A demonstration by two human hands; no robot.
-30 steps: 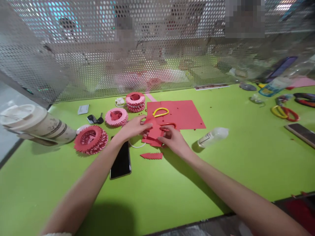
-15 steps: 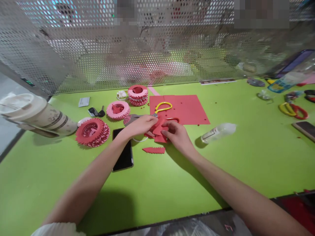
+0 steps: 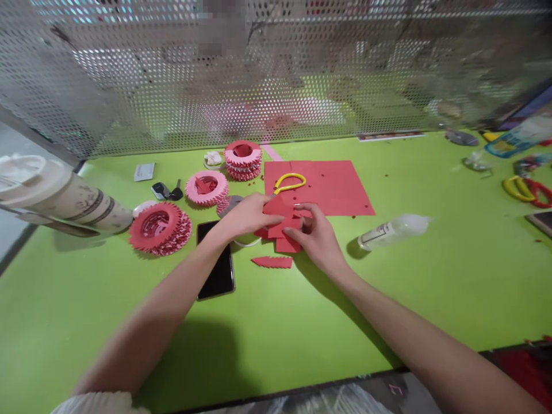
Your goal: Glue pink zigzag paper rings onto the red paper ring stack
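Observation:
Small red paper pieces [image 3: 282, 213] are between my two hands, low over the green table. My left hand [image 3: 252, 217] grips them from the left, thumb and fingers closed on the paper. My right hand [image 3: 314, 230] pinches their right side with bent fingers. Partly covered by the paper and my hands are scissors [image 3: 293, 181] with a yellow loop showing. Behind lies a large red paper sheet [image 3: 332, 187]. Just in front is a cut red paper strip [image 3: 272, 262] with a toothed edge and a pointed end.
Red and pink toothed paper rings [image 3: 160, 227] lie to the left, near a white cup [image 3: 81, 195], keys [image 3: 168, 191] and a black phone [image 3: 218, 264]. A clear bottle [image 3: 392, 231] lies to the right. More scissors [image 3: 528, 191] sit far right. A perforated metal screen [image 3: 276, 86] closes the back.
The view has shifted slightly. The red pieces now lie flatter and more spread between my hands, and my left thumb reaches further across them. My right fingers stay bent at their right side.

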